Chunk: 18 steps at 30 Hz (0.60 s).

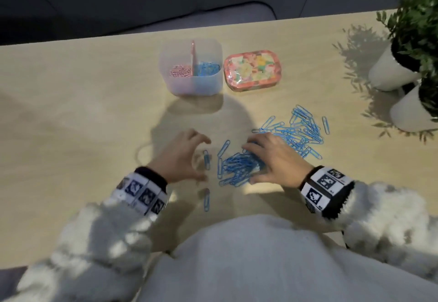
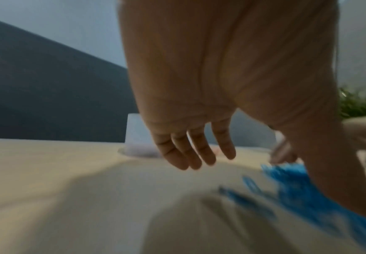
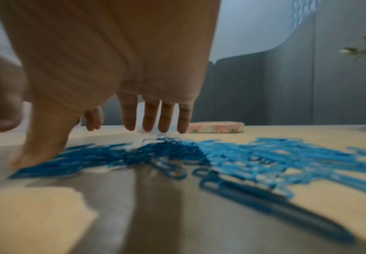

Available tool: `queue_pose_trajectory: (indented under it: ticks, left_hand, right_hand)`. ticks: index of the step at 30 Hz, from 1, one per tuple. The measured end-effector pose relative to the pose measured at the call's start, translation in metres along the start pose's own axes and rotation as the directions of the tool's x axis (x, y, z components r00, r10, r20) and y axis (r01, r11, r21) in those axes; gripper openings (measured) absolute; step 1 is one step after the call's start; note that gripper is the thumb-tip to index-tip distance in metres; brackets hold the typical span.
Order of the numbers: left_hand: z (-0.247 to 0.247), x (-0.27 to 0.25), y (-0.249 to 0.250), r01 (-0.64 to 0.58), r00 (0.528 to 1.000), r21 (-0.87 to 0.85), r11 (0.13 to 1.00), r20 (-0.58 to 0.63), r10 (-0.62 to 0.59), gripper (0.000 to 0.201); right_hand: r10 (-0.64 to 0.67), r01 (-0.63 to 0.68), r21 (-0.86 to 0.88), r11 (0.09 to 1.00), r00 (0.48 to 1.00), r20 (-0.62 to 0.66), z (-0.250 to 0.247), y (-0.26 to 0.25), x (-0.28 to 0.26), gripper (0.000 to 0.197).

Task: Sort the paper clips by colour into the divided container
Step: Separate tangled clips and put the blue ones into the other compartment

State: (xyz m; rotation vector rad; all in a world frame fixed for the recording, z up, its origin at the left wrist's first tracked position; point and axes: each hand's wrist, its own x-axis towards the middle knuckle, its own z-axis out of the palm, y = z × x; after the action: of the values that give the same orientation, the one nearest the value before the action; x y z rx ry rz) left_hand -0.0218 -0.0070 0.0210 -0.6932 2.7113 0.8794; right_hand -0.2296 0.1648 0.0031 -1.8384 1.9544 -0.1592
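A translucent divided container (image 1: 192,83) stands at the back of the table, pink clips in its left compartment and blue clips in its right. Blue paper clips (image 1: 239,166) lie heaped near the front and spread out to the right (image 1: 301,131). My right hand (image 1: 251,163) is over the heap with straight fingers (image 3: 151,120), and its thumb touches the clips (image 3: 243,154). My left hand (image 1: 199,159) hovers just left of the heap with fingers (image 2: 186,151) spread and holds nothing. Single blue clips (image 1: 206,159) lie under it.
A floral tin (image 1: 252,70) sits right of the container. Two white pots with green plants (image 1: 391,69) stand at the table's right edge. One stray blue clip (image 1: 207,199) lies near the front edge, close to my body.
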Motion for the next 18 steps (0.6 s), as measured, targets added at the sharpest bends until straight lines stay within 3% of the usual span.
queue_pose_trajectory:
  ticks: [2, 5, 9, 12, 16, 18]
  left_hand:
    - [0.027, -0.019, -0.004, 0.011, 1.000, 0.130, 0.991, 0.019, -0.013, 0.100]
    - [0.049, -0.026, -0.004, 0.013, 1.000, 0.199, 0.980, -0.019, -0.010, 0.109]
    - [0.052, -0.009, 0.009, 0.075, 0.988, 0.074, 0.994, -0.143, -0.064, 0.078]
    - [0.046, 0.004, 0.021, 0.093, 0.969, -0.050, 0.994, -0.223, -0.102, 0.051]
    - [0.047, 0.000, 0.023, 0.214, 0.952, -0.069, 0.974, -0.210, -0.224, 0.085]
    - [0.053, -0.001, 0.026, 0.258, 0.950, 0.001, 0.966, -0.183, -0.253, 0.091]
  right_hand:
    - [-0.058, 0.059, -0.060, 0.996, 0.998, 0.017, 0.014, -0.005, 0.002, 0.097]
    - [-0.086, 0.096, -0.136, 0.986, 0.994, 0.071, 0.023, -0.012, 0.017, 0.098]
    - [-0.088, 0.092, -0.134, 0.987, 0.996, 0.031, 0.018, -0.031, 0.040, 0.073]
    - [-0.069, 0.069, -0.075, 0.995, 0.998, -0.003, 0.007, -0.035, 0.048, 0.070]
    - [0.010, 0.000, -0.177, 0.984, 0.998, 0.060, -0.007, -0.021, 0.043, 0.107]
    - [0.066, -0.034, -0.284, 0.958, 0.993, 0.102, -0.004, -0.019, 0.039, 0.109]
